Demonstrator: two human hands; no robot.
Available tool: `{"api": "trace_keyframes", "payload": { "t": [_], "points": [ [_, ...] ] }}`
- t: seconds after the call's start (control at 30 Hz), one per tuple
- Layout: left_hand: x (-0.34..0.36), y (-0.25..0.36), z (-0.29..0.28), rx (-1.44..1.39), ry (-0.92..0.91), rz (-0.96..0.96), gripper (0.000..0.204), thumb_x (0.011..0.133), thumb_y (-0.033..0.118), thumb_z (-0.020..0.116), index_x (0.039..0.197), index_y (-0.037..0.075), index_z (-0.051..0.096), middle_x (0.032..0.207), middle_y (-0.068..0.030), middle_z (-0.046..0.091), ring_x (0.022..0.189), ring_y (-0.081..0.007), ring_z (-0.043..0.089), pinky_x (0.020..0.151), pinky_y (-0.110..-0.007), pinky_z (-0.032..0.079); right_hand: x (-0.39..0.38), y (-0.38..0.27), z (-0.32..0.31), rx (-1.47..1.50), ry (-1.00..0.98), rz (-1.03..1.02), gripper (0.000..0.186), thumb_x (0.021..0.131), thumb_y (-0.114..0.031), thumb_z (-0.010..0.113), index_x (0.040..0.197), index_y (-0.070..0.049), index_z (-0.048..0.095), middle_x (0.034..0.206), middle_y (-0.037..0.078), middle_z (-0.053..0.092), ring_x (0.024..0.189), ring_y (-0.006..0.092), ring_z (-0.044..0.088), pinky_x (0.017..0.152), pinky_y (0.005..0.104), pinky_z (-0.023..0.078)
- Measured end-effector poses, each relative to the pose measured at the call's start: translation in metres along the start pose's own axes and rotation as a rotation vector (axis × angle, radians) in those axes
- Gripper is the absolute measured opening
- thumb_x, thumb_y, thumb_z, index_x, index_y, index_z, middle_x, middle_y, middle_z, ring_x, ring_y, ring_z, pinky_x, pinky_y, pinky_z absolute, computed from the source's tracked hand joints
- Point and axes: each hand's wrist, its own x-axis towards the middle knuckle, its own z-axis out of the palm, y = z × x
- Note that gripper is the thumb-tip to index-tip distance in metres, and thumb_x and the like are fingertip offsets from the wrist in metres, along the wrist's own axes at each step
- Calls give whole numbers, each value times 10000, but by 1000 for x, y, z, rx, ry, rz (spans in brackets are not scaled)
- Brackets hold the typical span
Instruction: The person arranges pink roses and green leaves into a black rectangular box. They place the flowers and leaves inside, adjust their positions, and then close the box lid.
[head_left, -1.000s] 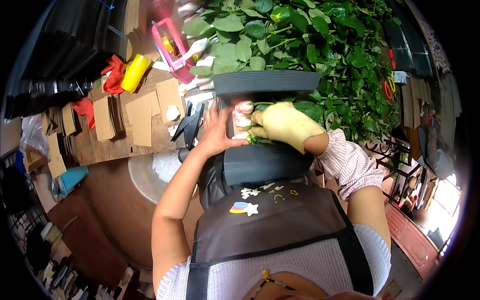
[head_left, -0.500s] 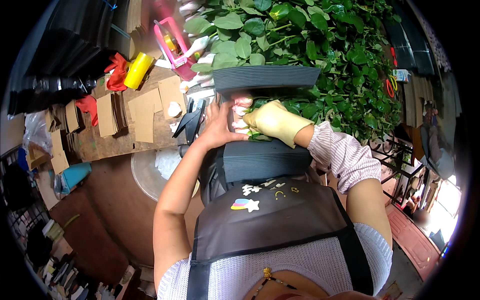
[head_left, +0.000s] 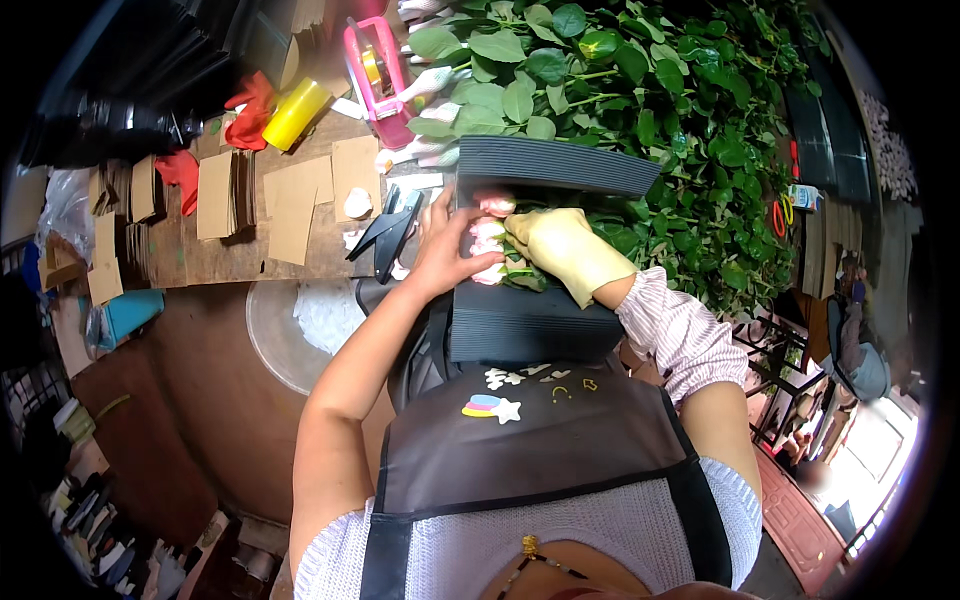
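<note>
Pink roses (head_left: pixel 488 235) lie in a row, heads to the left, in the gap between two dark ridged blocks, a far one (head_left: pixel 560 163) and a near one (head_left: pixel 535 325). My bare left hand (head_left: pixel 440 248) rests against the left side of the heads, fingers spread, its thumb by the nearest heads. My right hand (head_left: pixel 565 250), in a pale yellow glove, is closed at the stem side of a rose just under its head; the fingertips are partly hidden. Green leaves and stems run off to the right beneath this hand.
Leafy rose stems (head_left: pixel 680 130) are heaped at the far right, some heads in white netting. A black stapler (head_left: pixel 388 235), cardboard pieces (head_left: pixel 290 235), a pink tape dispenser (head_left: pixel 375 75) and a yellow roll (head_left: pixel 297 115) lie on the wooden table (head_left: pixel 190 262). Below stands a clear tub (head_left: pixel 270 345).
The view has shifted slightly. My left thumb has come off the near block's edge and closer to the rose heads, and more of the heads shows. My right hand stays closed beside them.
</note>
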Motion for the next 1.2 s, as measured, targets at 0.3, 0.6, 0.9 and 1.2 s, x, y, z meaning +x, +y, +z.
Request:
{"api": "trace_keyframes", "payload": {
  "t": [0.3, 0.6, 0.9, 1.2],
  "points": [
    [5, 5, 20, -46, 198, -80, 372, 773, 399, 885, 1053, 168, 800, 1521, -312, 397, 1408, -407, 347, 1161, -448, 288, -8, -19, -32, -101, -238, 141, 396, 944, -203, 625, 1315, -80, 564, 1001, 162, 764, 907, 330, 758, 713, 496, 592],
    [7, -1, 23, -10, 234, 5, 841, 750, 363, 906, 1372, 13, 463, 1533, -259, 401, 1322, -423, 389, 1128, -508, 308, -8, 22, -3, 117, 257, -18, 292, 994, -333, 613, 1078, -72, 714, 831, 158, 735, 738, 347, 723, 647, 478, 573],
    [37, -10, 19, -254, 80, -215, 607, 727, 466, 891, 1223, 151, 737, 1442, -256, 460, 1335, -406, 371, 1130, -457, 339, -3, 8, -17, -46, -8, -5, 288, 924, -272, 641, 1132, -75, 653, 882, 151, 752, 806, 350, 746, 693, 508, 579],
    [32, 0, 22, -96, 283, -45, 472, 721, 386, 898, 1109, 150, 771, 1339, -241, 537, 1253, -418, 473, 1073, -474, 402, -4, -21, -55, -25, 36, 237, 329, 962, -321, 618, 1108, -53, 741, 935, 158, 773, 889, 336, 763, 736, 498, 598]
  ]
}}
